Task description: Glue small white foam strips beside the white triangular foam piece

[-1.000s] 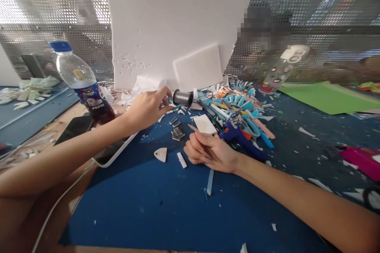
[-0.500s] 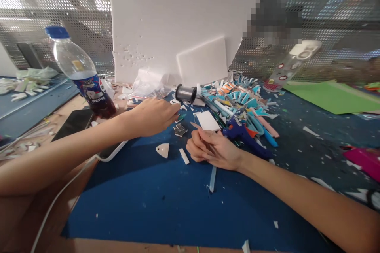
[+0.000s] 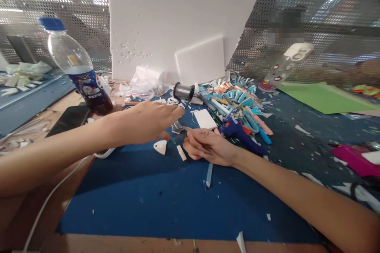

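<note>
My left hand (image 3: 148, 121) reaches right over the blue mat (image 3: 166, 201), fingers held together with the thumb under them; a small green tip shows below the thumb. Its fingertips are just above small grey pieces (image 3: 177, 127). My right hand (image 3: 208, 147) rests on the mat with fingers curled round a thin pointed strip (image 3: 187, 128) that sticks out to the left. A white triangular piece (image 3: 160, 146) and a short white strip (image 3: 181, 152) lie between the hands. A white square (image 3: 204, 118) and a wire spool (image 3: 183, 91) lie beyond them.
A Pepsi bottle (image 3: 81, 77) and a dark phone (image 3: 69, 118) stand at the left. A blue glue gun (image 3: 241, 135) and a pile of coloured scraps (image 3: 237, 97) lie at the right. White foam board (image 3: 178, 19) leans at the back. Green paper (image 3: 323, 97) lies far right.
My left hand has come away from the spool, moving down and right toward the grey pieces and my right hand. The right hand has barely moved. The view has tilted a little.
</note>
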The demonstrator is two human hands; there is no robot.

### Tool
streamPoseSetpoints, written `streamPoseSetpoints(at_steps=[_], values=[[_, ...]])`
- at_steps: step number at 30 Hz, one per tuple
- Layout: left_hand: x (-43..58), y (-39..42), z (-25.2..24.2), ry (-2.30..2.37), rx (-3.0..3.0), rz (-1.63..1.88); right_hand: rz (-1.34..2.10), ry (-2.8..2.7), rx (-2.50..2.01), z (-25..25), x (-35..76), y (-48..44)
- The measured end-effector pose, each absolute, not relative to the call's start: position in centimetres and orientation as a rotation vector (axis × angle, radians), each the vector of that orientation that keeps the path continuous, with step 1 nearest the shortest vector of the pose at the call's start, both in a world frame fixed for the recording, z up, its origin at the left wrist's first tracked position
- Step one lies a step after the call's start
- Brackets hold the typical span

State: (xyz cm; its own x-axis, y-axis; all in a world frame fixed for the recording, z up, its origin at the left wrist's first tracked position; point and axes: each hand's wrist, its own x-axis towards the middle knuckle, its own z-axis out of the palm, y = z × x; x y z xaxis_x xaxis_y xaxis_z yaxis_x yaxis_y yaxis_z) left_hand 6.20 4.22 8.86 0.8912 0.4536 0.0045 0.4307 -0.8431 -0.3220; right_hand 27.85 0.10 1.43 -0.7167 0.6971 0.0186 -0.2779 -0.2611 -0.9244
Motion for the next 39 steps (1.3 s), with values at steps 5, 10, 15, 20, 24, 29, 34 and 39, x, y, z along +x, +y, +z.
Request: streamPoseSetpoints(at_steps=[5,10,15,20,24,29,34,39], values=[[5.9,4.0,9.0,-0.601,-2.756,0.091,2.024,-1.372,-0.533,1.4,27.8,0.1],[6.5,3.7,8.8,-0.571,-2.779,-0.017,2.029,-1.359,-0.546,1.4,27.9,0.1],[7.2,3.6,8.8,-0.508,-2.838,-0.106,2.032,-1.346,-0.534,1.0,28.1,0.2],[7.8,3.9,8.4,-0.473,-2.885,-0.111,2.050,-1.354,-0.543,1.2,28.0,0.3],[8.1,4.3,8.1,-0.463,-2.910,-0.122,2.056,-1.374,-0.572,1.4,27.9,0.2],[7.9,4.4,8.1,-0.430,-2.915,-0.132,2.047,-1.382,-0.584,1.4,27.9,0.1],[7.8,4.5,8.1,-0.359,-2.870,-0.152,2.038,-1.380,-0.586,1.3,28.0,0.0],[7.7,4.6,7.8,-0.295,-2.840,-0.194,2.036,-1.364,-0.579,1.3,27.9,0.1]])
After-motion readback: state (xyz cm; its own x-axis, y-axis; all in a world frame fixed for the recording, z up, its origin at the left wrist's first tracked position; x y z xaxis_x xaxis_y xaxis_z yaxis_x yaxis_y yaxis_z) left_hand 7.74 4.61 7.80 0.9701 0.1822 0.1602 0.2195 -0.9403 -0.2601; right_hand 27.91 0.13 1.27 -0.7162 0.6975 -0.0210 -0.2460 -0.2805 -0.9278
